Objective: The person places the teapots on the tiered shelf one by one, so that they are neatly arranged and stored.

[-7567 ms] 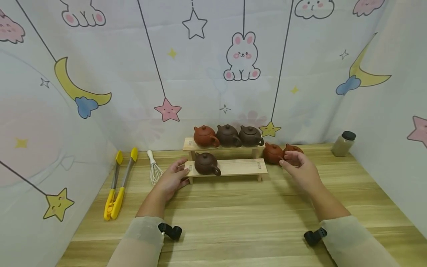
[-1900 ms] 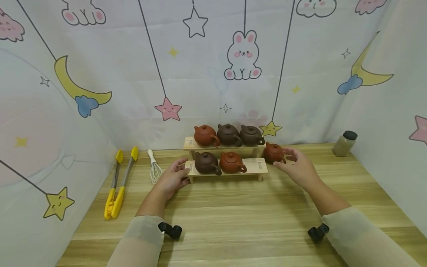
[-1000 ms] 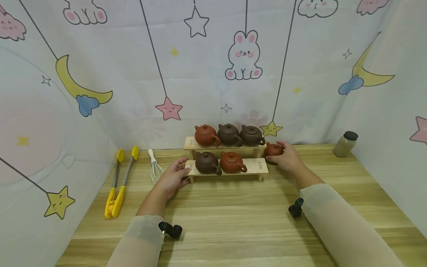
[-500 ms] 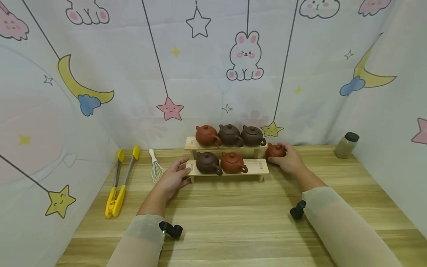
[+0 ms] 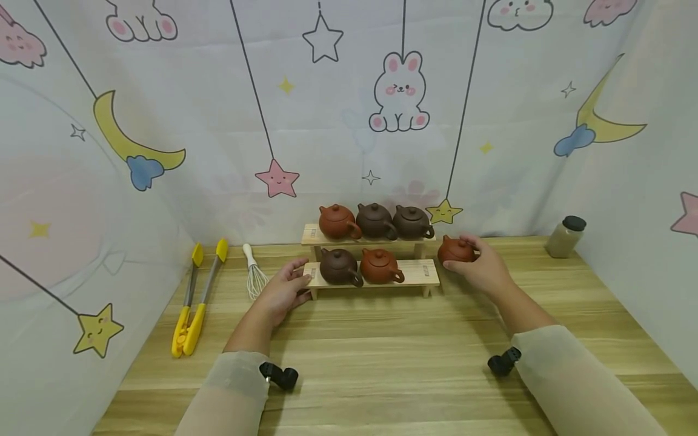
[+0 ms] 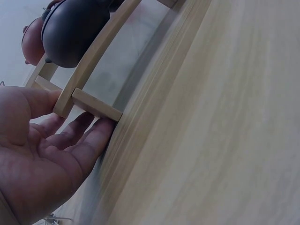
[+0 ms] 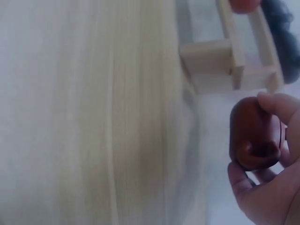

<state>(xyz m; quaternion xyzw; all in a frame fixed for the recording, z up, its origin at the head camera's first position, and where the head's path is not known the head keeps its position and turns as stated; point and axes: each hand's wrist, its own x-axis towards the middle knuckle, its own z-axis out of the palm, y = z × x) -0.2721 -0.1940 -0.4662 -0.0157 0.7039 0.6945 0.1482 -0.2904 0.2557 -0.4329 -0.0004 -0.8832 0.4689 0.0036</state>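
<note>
My right hand (image 5: 484,270) grips a small reddish-brown teapot (image 5: 455,250) just right of a two-tier wooden stand. In the right wrist view, thumb and fingers span this teapot (image 7: 253,133), with a gap between it and the tabletop. My left hand (image 5: 280,294) holds the left end of the lower tier (image 5: 409,274); in the left wrist view the thumb presses the board end (image 6: 64,101) and the other fingers reach behind its leg. On that tier sit a dark brown teapot (image 5: 337,266) and a reddish-brown teapot (image 5: 378,266), side by side.
The upper tier (image 5: 309,234) bears a reddish-brown teapot (image 5: 336,221) and two dark brown ones. Yellow-handled tongs (image 5: 192,327) and a whisk (image 5: 253,272) lie to the left. A black-lidded jar (image 5: 566,239) stands at the back right, before the printed curtain (image 5: 338,145).
One reddish-brown teapot has gone from the table right of the stand onto the lower tier. Since then my right hand has taken the other and lifted it slightly. My left hand has stayed.
</note>
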